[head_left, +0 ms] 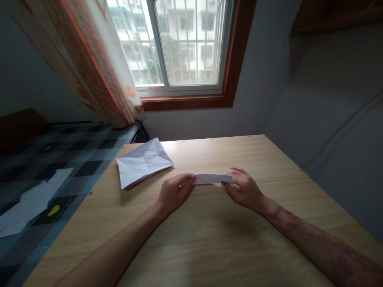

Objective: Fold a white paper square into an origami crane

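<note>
A narrow folded strip of white paper point(212, 179) stretches level between my two hands, just over the wooden table point(191, 239). My left hand point(177, 191) pinches its left end between thumb and fingers. At the other end, my right hand point(243, 186) grips the strip with the thumb underneath and in front, its fingers partly behind the paper. To the left of my left hand lies a stack of creased white paper sheets point(145, 160), with fold lines crossing its top sheet.
Left of the table is a bed with a dark checked cover point(98, 139), on which white paper pieces point(38, 199) lie. A curtain point(98, 71) hangs beside the barred window point(191, 48) behind the table. A wall point(338, 119) runs along the right.
</note>
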